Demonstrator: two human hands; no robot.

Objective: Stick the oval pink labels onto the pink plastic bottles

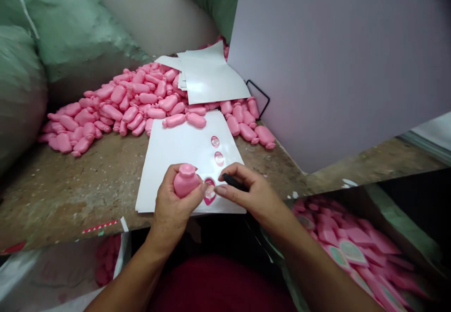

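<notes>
My left hand (172, 204) is closed around a small pink plastic bottle (186, 180), held cap end up over the near edge of a white sticker sheet (169, 161). My right hand (246, 194) pinches a thin black tool (234, 182), its fingertips touching a pink-rimmed sticker (209, 192) right beside the bottle. Two more small oval stickers (216, 150) remain on the sheet farther from me.
A large heap of pink bottles (134, 100) covers the back of the worn brown table (88, 185). Loose white sheets (207, 74) lie on the heap. A lilac board (334, 58) stands at right. A box of labelled pink bottles (352, 246) sits low right; bags at left.
</notes>
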